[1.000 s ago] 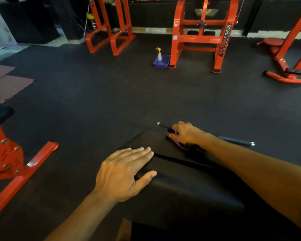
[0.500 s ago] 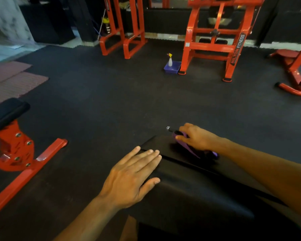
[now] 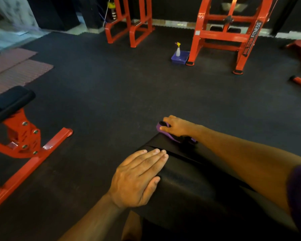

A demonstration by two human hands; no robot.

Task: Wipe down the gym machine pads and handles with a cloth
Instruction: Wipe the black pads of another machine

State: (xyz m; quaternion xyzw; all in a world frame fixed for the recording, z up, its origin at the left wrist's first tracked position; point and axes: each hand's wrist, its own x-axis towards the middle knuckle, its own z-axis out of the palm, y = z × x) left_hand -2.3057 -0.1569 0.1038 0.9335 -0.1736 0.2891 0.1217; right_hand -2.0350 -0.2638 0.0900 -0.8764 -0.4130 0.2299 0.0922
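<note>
My right hand (image 3: 178, 126) has carried the cloth (image 3: 165, 131) to the pad's (image 3: 189, 185) far edge, fingers curled around it. Left hand (image 3: 137, 178) rests flat, fingers straight, near left.

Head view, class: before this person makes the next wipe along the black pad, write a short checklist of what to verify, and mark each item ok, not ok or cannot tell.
1. Cloth in hand: the right hand grips the purple cloth. Ok.
2. Cloth touching the black pad: it lies on the pad's far end. Ok.
3. Pad steadied: the left hand rests flat on the near section, fingers straight. Ok.
4. Wiping path free: nothing lies on the pad between the hands. Ok.
5. Cloth damp enough: cannot tell.
6. Spray bottle within reach: it stands in the blue tray far across the floor. Not ok.
</note>
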